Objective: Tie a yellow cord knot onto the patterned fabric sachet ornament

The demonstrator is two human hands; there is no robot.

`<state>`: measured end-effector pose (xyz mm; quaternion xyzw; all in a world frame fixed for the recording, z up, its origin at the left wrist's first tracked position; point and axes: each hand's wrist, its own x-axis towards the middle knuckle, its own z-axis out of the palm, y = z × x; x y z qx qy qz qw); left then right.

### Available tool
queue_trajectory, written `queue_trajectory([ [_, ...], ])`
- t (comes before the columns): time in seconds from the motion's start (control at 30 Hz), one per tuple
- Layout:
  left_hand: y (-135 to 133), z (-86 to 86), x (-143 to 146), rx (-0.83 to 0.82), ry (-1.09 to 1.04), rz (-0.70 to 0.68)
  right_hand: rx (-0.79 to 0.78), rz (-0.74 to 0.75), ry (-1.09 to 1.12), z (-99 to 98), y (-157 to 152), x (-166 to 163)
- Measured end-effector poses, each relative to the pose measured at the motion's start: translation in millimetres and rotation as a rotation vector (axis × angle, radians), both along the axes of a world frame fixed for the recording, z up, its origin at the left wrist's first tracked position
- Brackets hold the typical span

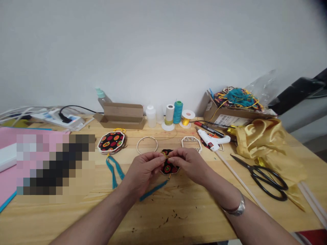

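Note:
Both my hands meet over the middle of the wooden table [178, 217]. My left hand [143, 170] and my right hand [190, 163] each pinch a thin yellow cord [165, 156] at the top of a small black fabric ornament [168, 167] with red and green dots. The ornament lies between my fingers, partly hidden by them. A teal tassel [153, 191] trails from under it toward me. A silver bracelet [236, 208] sits on my right wrist.
A finished matching ornament [111, 141] with a teal tassel lies to the left, near a wooden ring [147, 144] and a lattice frame [191, 143]. Thread spools [177, 112], a glue gun [213, 139], black scissors [265, 177], yellow satin [263, 139] and cardboard boxes stand behind and right.

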<state>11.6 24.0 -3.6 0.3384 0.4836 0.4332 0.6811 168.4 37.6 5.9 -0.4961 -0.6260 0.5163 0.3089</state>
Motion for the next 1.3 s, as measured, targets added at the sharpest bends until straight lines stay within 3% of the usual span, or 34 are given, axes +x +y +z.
queue_trajectory([
  [0.37, 0, -0.8, 1, 0.029, 0.045, 0.059, 0.401, -0.097, -0.279, 6.3, -16, -2],
  [0.7, 1, -6.2, 0, -0.043, -0.107, 0.092, 0.941, 0.224, -0.793, -10.5, -39, -12],
  [0.87, 2, -7.8, -1, -0.093, -0.224, 0.071, 1.079, 0.254, -0.888, -12.9, -38, -14],
  [1.0, 2, -6.6, -1, -0.151, -0.256, 0.061, 1.091, 0.294, -0.904, -11.9, -38, -14],
  [1.1, 1, -6.0, -1, -0.148, -0.261, 0.047, 1.037, 0.312, -0.743, -6.7, -37, -13],
  [1.2, 0, -4.8, 0, -0.1, -0.237, 0.038, 0.864, 0.116, -0.42, 1.2, -32, -10],
  [1.3, -2, -2.2, 2, -0.04, -0.144, 0.052, 0.55, -0.155, -0.155, 4.0, -21, -8],
])
